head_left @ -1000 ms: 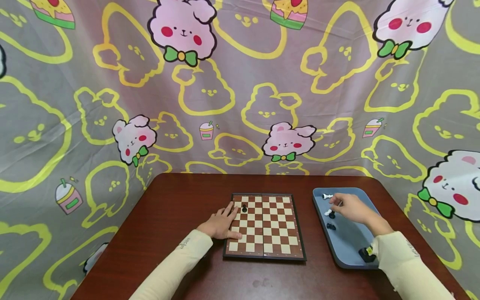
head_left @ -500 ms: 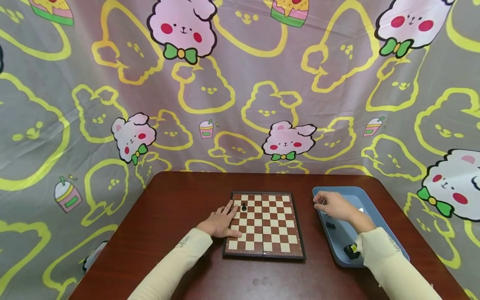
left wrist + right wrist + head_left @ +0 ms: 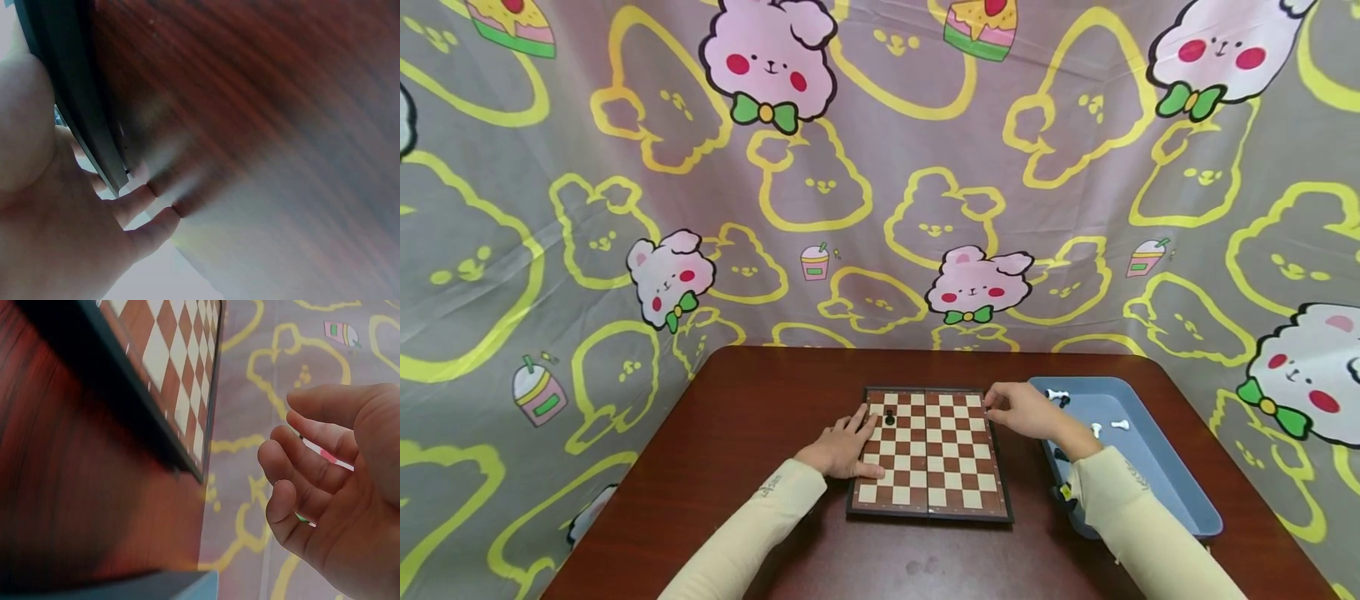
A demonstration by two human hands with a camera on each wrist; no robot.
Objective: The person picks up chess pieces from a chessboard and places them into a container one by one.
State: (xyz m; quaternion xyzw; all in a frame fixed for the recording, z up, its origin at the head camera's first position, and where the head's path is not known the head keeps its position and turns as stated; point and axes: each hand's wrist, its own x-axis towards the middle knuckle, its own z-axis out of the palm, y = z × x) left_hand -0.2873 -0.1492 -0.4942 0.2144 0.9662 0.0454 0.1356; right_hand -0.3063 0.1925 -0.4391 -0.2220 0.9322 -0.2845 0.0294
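Observation:
My left hand (image 3: 842, 446) lies with spread fingers along the left side of the chessboard (image 3: 951, 481); the left wrist view shows it at the board's dark edge (image 3: 78, 94). On a square near the board's far left corner stands a small black chess pawn (image 3: 890, 418). My right hand (image 3: 1026, 410) hovers at the board's right edge near the far corner, fingers bent. In the right wrist view, thumb and forefinger tips (image 3: 300, 400) come close together; I cannot tell whether a small piece is between them.
Right of the board is a blue tray (image 3: 1180, 492), partly covered by my right forearm. In it lie white chess pieces (image 3: 1120, 425) and black ones (image 3: 1064, 402), plus a black item with a yellow patch (image 3: 1065, 493). A patterned cloth (image 3: 880, 208) hangs behind the table (image 3: 760, 392).
My right hand has moved left from over the tray to the board's right edge, uncovering several pieces in the tray. My left hand and the black pawn have stayed in place.

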